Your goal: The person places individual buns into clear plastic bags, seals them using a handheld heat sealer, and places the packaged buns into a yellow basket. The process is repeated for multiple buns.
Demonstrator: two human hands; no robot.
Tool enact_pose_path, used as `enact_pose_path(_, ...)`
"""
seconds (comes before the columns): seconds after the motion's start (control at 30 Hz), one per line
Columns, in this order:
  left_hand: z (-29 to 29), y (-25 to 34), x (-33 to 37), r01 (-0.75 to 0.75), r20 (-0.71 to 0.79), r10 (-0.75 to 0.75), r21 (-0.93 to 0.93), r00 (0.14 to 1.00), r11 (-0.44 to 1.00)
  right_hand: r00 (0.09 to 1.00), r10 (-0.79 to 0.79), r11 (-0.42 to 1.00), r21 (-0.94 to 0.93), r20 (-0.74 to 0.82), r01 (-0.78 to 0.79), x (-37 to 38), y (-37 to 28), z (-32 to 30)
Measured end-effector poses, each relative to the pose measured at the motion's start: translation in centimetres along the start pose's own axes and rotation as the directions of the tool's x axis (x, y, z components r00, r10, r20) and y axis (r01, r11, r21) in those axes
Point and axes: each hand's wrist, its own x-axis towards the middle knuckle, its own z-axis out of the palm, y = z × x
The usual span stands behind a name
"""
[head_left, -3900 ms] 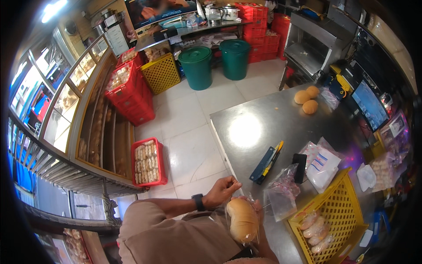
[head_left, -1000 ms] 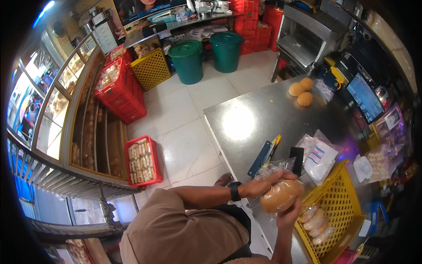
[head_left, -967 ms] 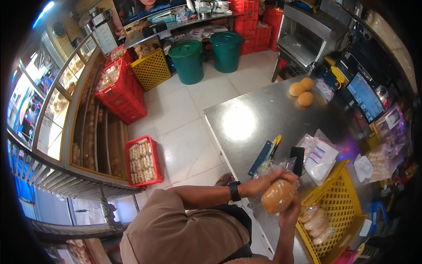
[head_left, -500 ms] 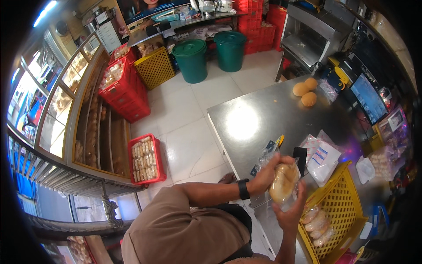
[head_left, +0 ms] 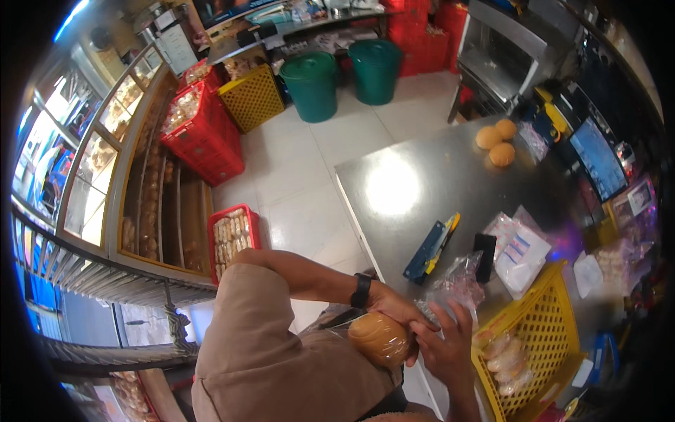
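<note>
A golden-brown bread bun [head_left: 380, 339] in a clear plastic bag is close to my body, just off the steel table's edge. My left hand [head_left: 395, 307], with a black watch on its wrist, is closed at the bag's gathered end, its fingertips partly hidden. My right hand [head_left: 448, 346] meets it there, thumb and index finger pinching by the bag while the other fingers stick up. Beyond my hands, crumpled clear plastic bags [head_left: 458, 280] lie on the table [head_left: 394, 235]. Near them are a long dark blue and yellow tool [head_left: 430, 250] and a black phone [head_left: 484, 258].
A yellow crate [head_left: 555, 299] with several bagged breads [head_left: 508, 364] is at the right. White plastic packs [head_left: 520, 257] lie beside it. Three unwrapped buns [head_left: 501, 155] sit at the table's far end. A red crate of breads [head_left: 235, 235] stands on the floor, left.
Both hands have moved left and toward my body with the bagged bun, which has swung from between my hands to their left. The blue and yellow tool is now uncovered.
</note>
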Motion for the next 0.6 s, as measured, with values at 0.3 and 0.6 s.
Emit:
enact_pose_path(0.3, -0.5, 1.8, -0.9, 0.201, -0.220, -0.092, 0.546, 0.971, 0.814, 0.952, 0.102, 0.991, 0.058, 0.288, -0.124, -1.7, 3.7, 2.9)
enact_pose_path(0.6, -4.3, 5.0, -1.8, 0.811, -0.533, 0.659, 0.546, 0.531, -0.211, 0.716, 0.646, 0.636, 0.333, 0.263, -0.696, 1.4, 11.2, 9.3)
